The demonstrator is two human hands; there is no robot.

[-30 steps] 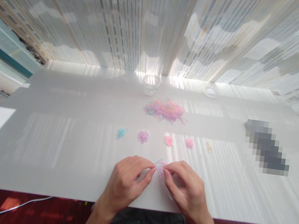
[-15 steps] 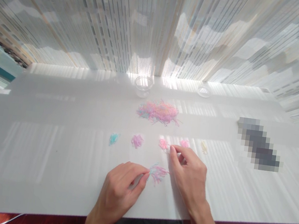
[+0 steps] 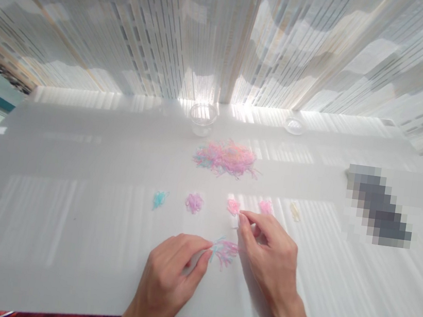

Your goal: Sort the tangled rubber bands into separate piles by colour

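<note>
My left hand (image 3: 175, 271) is closed in a pinch at the left edge of a small mixed bunch of teal, purple and pink rubber bands (image 3: 225, 254), thin and stringy. My right hand (image 3: 267, 249) also pinches, just above and right of that bunch; a thin pale strand shows by its fingertips, its colour hard to tell. Beyond lie small sorted piles in a row: teal bands (image 3: 158, 200), purple bands (image 3: 193, 203), coral-pink bands (image 3: 233, 206) close to my right fingertips, pink bands (image 3: 266, 207) and pale yellow bands (image 3: 295, 211).
A large mixed heap of bands (image 3: 227, 158) lies behind the row on the white table (image 3: 78, 162). Behind it stand a clear round tub (image 3: 202, 121) and a clear lid (image 3: 294, 126). A dark, pixelated oblong object (image 3: 380, 207) lies at the right. A striped curtain (image 3: 154, 26) hangs along the back.
My right hand has drawn back slightly from the coral-pink pile, toward me. My left hand stays pinched at the mixed bunch. The whole view has shifted a little.
</note>
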